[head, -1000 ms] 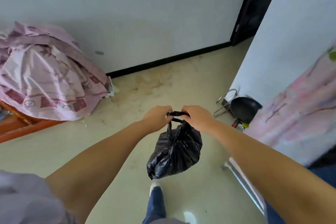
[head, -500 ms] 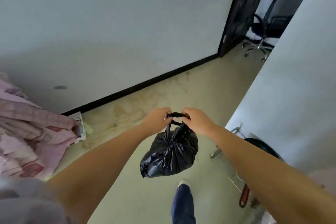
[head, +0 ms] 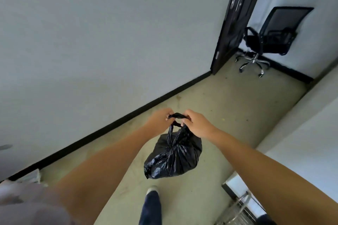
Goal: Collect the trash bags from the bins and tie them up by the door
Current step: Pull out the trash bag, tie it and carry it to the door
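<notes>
One black trash bag (head: 173,157) hangs in the middle of the view, with two twisted handles at its top. Two hands hold them, the left hand (head: 159,120) and the right hand (head: 196,124), one on each side. One black office chair (head: 270,42) stands far right. One dark door (head: 236,18) is open beside it. One shoe (head: 152,189) shows near the bottom edge. One wire rack (head: 239,210) sits near right.

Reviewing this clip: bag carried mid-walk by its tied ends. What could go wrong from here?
Both the left hand and right hand pinch only the thin twisted handles of the black trash bag, which hangs free; they might slip or tear. The metal rack low on the right could catch a foot.
</notes>
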Tool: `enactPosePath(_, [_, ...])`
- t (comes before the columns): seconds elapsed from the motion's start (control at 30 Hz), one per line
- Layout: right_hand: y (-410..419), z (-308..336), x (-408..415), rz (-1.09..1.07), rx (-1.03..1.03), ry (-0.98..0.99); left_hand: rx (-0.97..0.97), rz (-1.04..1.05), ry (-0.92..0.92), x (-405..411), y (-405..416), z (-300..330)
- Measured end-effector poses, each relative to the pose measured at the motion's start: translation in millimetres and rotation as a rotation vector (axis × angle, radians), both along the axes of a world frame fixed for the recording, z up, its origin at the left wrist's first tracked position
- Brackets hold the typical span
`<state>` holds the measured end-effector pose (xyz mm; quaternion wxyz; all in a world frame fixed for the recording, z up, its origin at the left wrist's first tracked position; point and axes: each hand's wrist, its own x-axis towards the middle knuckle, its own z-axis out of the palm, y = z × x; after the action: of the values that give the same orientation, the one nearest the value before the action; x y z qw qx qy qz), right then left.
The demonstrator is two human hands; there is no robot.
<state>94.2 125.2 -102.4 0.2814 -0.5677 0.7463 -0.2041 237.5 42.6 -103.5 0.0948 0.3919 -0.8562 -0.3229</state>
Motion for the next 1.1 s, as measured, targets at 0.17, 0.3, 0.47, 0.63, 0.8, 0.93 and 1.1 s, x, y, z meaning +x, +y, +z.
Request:
enactPosePath(0.17, [-92.1, 1.0, -77.3, -0.137, -0.018, -0.051, -0.031, -0.123, -0.040, -89.6, -111.2, 3.7])
enactPosePath(0.3, [-151.7, 4.4, -144.8, -0.249, -0.031, -0.067, -0.033, -0.234, -0.060, -168.9, -187.5, 6.0])
enactPosePath(0.47, [-217.4, -1.5, -242.4, -0.306, -0.035, -0.076, -0.004, -0.268, -0.040, -271.1, -255.2, -0.3])
enactPosePath(0.63, [-273.1, -13.8, -354.2, -0.295, 0.006, -0.108, 0.039, -0.244, -0.017, -382.8, -313.6, -18.7])
enactPosePath(0.8, [-327.6, -19.3, -467.0, -0.266, 0.081, -0.090, 0.059, -0.219, -0.043, -494.1, -364.4, -27.2])
enactPosePath(0.93, [-374.8, -23.4, -544.2, -0.226, 0.107, -0.063, 0.115, -0.180, -0.053, -566.0, -404.7, -32.8])
enactPosePath(1.1, [-437.2, -31.8, -632.2, -0.188, 0.115, -0.034, 0.137, -0.180, -0.044, -652.6, -462.5, -45.0])
